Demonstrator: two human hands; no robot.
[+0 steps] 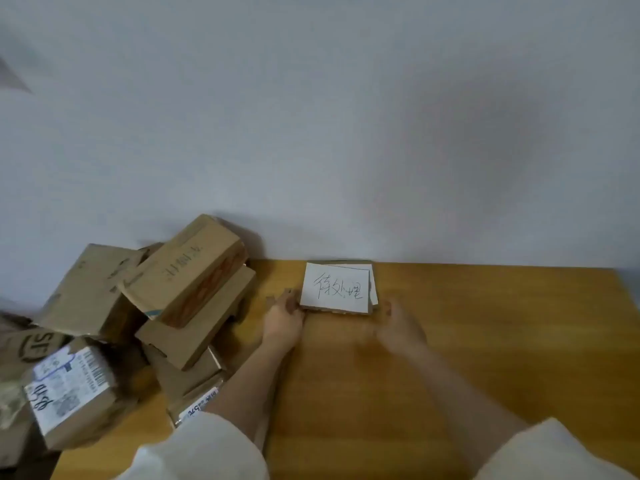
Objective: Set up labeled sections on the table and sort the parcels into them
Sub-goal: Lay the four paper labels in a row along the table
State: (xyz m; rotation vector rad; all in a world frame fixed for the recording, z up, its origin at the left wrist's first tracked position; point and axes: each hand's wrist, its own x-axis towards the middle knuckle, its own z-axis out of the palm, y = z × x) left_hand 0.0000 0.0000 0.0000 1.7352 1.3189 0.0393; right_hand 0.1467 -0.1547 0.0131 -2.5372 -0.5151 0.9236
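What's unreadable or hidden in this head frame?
- Right hand: motion-blurred, so contact with the labeled card can't be judged.
- Sheet under the card: covered except for its right edge.
- Lower parcels in the pile: buried under the upper boxes.
- Shipping label: print blurred, too small to read.
- SF parcel: cut off by the left frame edge.
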